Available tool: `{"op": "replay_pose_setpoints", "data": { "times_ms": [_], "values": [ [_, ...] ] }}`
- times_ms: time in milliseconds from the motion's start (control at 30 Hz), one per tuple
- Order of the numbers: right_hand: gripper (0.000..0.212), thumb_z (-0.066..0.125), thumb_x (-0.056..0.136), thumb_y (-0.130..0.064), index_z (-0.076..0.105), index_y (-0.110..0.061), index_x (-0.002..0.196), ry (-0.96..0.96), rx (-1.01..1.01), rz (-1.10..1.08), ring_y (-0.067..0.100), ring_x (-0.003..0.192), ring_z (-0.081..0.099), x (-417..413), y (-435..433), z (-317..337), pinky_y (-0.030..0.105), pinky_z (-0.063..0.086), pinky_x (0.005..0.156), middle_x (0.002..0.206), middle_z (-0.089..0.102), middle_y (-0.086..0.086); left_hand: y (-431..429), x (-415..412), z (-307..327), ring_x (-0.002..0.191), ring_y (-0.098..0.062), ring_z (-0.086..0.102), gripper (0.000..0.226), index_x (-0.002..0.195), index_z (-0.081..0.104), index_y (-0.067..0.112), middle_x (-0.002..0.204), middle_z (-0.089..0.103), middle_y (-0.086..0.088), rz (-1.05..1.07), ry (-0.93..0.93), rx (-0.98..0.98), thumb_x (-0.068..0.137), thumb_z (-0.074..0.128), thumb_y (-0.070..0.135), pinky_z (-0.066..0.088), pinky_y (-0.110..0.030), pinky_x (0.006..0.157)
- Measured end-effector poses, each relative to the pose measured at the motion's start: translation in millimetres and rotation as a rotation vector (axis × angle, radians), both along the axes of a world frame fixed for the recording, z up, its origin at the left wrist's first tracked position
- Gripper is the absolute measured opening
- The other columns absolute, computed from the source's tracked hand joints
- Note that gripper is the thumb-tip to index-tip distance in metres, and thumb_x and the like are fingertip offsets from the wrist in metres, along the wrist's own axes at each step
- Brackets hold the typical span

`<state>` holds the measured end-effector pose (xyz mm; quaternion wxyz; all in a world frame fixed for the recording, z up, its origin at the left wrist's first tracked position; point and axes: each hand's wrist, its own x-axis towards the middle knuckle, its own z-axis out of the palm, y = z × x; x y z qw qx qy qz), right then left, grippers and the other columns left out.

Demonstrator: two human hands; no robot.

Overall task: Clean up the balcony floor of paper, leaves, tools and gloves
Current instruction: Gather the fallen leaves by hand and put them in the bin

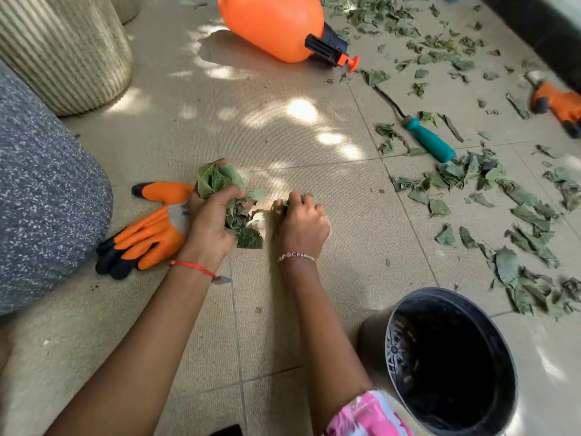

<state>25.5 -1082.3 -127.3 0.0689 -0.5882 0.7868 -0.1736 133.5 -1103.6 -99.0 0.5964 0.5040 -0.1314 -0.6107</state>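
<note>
Two hands: both down at the tiled floor (283, 136), near each other but apart; left hand (209, 221), right hand (300, 226).
Left grip: fingers and thumb wrapped tight round a leaf bunch (220, 182); no slack, hand is full.
Bunch vs grip: leaves spill out above the fingers and below the palm edge; the middle of the wad sits in the fist and a few tips hang toward the floor.
Right grip: fingers curled down, knuckles up, closing on leaf scraps (284, 203) at the fingertips; only slivers of green show, so the amount held cannot be told.
Scraps vs grip: under and just ahead of the fingertips, on the tile, just beside the bunch.
Handling, leaves: light, limp to half-dry, crumple easily, shed bits; likely best raked together and squeezed as a wad, not pinched singly; loose ends may drop in transit.
Loose leaves (518, 278): thick scatter on the right side of the floor, well apart from both hands, not yet gathered.
Black pot (372, 341): upright, open, just right of the right forearm; probably the dump spot, a judgement only.
Near glove (147, 234): orange, flat on the tile, touching or tucked behind the left hand; soft, floppy, take by the cuff.
Far glove (559, 103): far right edge, among leaves.
Teal-handled tool (430, 140): lying on the floor amid leaves; rigid, grab the handle.
Orange sprayer (276, 26): on its side, top of view; bulky, how full cannot be told.
Paper: none seen.
</note>
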Motion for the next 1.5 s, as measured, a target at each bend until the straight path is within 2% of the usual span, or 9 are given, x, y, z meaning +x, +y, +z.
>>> {"op": "replay_pose_setpoints", "data": {
  "times_ms": [133,333,500,833,967,1033,1267,1367,1500],
  "values": [
    [0.028,0.034,0.098,-0.008,0.057,-0.008,0.116,-0.07,0.047,-0.095,0.026,0.091,0.062,-8.2,-10.7,7.4,0.029,0.038,0.063,0.112,0.062,0.012,1.2,2.3,3.3,0.044,-0.01,0.054,0.026,0.08,0.052,0.009,0.071,0.052,-0.006,-0.001,0.041,-0.001,0.073,0.052,-0.017,0.044,-0.017,0.043],
    [0.036,0.066,0.082,-0.022,0.061,-0.001,0.111,-0.634,0.004,-0.375,0.024,0.1,0.059,-11.8,-6.1,28.5,0.036,0.052,0.086,0.106,0.062,0.013,4.9,5.2,10.5,0.045,-0.01,0.055,0.028,0.076,0.053,0.011,0.073,0.052,-0.007,0.0,0.062,0.002,0.077,0.047,-0.017,0.045,-0.017,0.044],
    [0.016,0.065,0.083,-0.019,0.063,-0.004,0.077,-0.659,0.005,-0.153,0.02,0.067,0.054,6.0,24.1,21.0,0.034,0.048,0.063,0.072,0.063,0.011,3.8,24.8,16.0,0.062,-0.017,0.06,0.036,0.093,0.06,0.014,0.079,0.057,-0.007,0.016,0.038,-0.045,0.078,0.047,-0.016,0.048,-0.024,0.05],
    [0.029,0.043,0.097,-0.031,0.046,-0.019,0.123,-0.073,0.113,0.263,0.025,0.086,0.062,31.8,39.4,11.1,0.027,0.034,0.056,0.104,0.062,0.004,10.5,63.2,8.8,0.076,-0.027,0.055,0.05,0.115,0.055,0.014,0.094,0.058,-0.013,-0.03,0.042,0.011,0.07,0.055,-0.007,0.049,-0.034,0.067],
    [0.009,0.061,0.089,-0.018,0.057,-0.012,0.095,0.077,0.012,0.182,0.021,0.057,0.06,41.5,41.6,-0.8,0.02,0.006,0.042,0.081,0.063,0.004,12.4,62.5,10.5,0.075,-0.025,0.055,0.051,0.121,0.056,0.01,0.098,0.057,-0.013,-0.028,0.039,-0.009,0.073,0.052,-0.009,0.05,-0.033,0.066],
    [0.028,0.085,0.062,-0.019,0.058,-0.014,0.068,0.125,0.006,0.126,0.015,0.033,0.047,45.4,40.9,-0.3,0.015,-0.003,0.045,0.055,0.055,-0.001,12.6,60.7,11.3,0.072,-0.024,0.055,0.045,0.109,0.062,0.015,0.095,0.056,-0.012,0.01,0.048,-0.026,0.075,0.05,-0.013,0.049,-0.033,0.063],
    [0.039,0.092,0.044,-0.022,0.054,-0.015,0.051,0.008,0.021,0.152,0.013,0.024,0.039,39.0,42.4,-5.4,0.013,-0.009,0.055,0.042,0.047,-0.003,19.8,50.4,17.3,0.069,-0.023,0.06,0.044,0.081,0.065,0.024,0.078,0.059,-0.004,0.021,0.064,-0.058,0.075,0.048,-0.016,0.053,-0.03,0.058],
    [0.032,0.086,0.058,-0.019,0.056,-0.009,0.054,-0.015,-0.091,0.173,0.02,0.028,0.044,32.0,42.6,0.2,0.012,-0.003,0.047,0.044,0.051,0.003,24.9,46.4,20.5,0.072,-0.023,0.064,0.035,0.089,0.06,0.015,0.084,0.06,-0.006,-0.002,0.022,-0.043,0.076,0.049,-0.016,0.054,-0.029,0.059],
    [0.03,0.057,0.087,-0.019,0.058,-0.007,0.06,-0.542,-0.064,0.021,0.018,0.05,0.047,22.3,36.9,8.9,0.025,0.032,0.05,0.053,0.053,0.004,32.7,42.0,26.8,0.069,-0.019,0.064,0.037,0.086,0.059,0.015,0.08,0.061,-0.004,0.013,0.009,-0.032,0.079,0.045,-0.018,0.052,-0.025,0.053]
  ]
}}
